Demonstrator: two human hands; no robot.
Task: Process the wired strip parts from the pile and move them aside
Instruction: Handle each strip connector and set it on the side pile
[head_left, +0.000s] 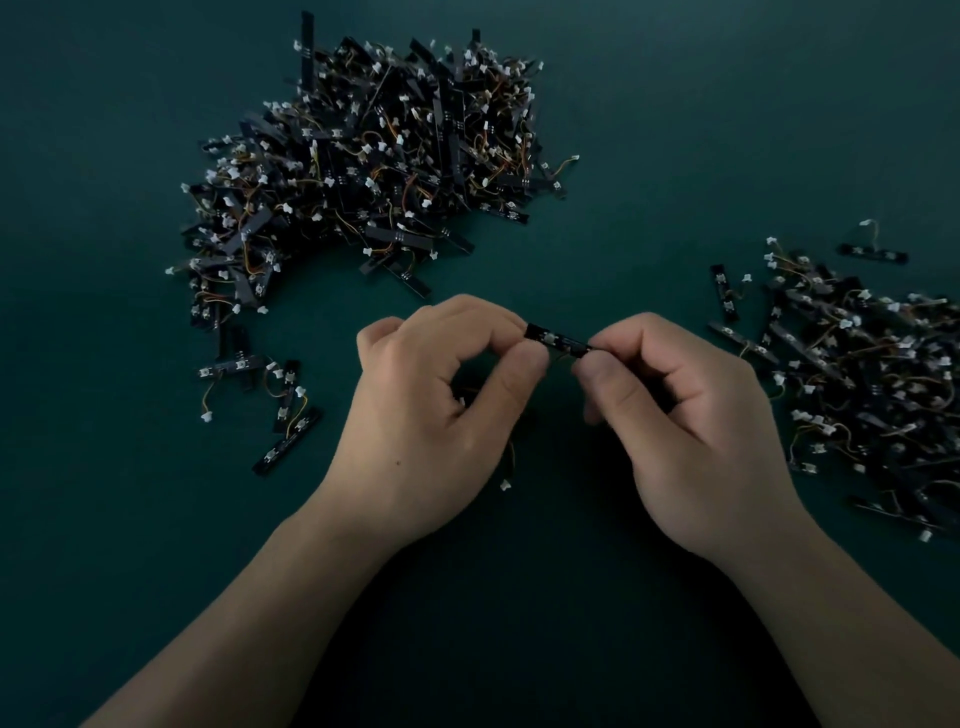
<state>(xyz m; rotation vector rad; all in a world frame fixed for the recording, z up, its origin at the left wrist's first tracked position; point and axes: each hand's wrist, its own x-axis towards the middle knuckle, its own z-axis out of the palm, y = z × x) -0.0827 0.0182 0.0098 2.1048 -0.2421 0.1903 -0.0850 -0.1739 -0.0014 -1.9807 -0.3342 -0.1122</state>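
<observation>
Starting at my far left, the pile (363, 156) of wired strip parts sprawls across the dark green table (104, 519). It is a tangle of black strips, thin orange and yellow wires and small white plugs, with a few stray strips (285, 447) lying apart from it, nearer me. My left hand (436, 415) is raised in front of the pile, thumb and forefinger pinching one end of a single strip (557, 340). Its wire seems to hang below my palm, ending in a white connector (505, 486).

I judge the strip very light and thin. It is stiff enough to span between my hands, yet likely to crack if bent hard, and its solder joints would not like a tug. So the bare ends are the place to hold, never the wire. It is short, black and narrow, with a pale square component on its face.

My right hand (685, 431) pinches the other end between thumb and forefinger. Further right lies the set-aside heap (857, 389), well apart from the pile.
</observation>
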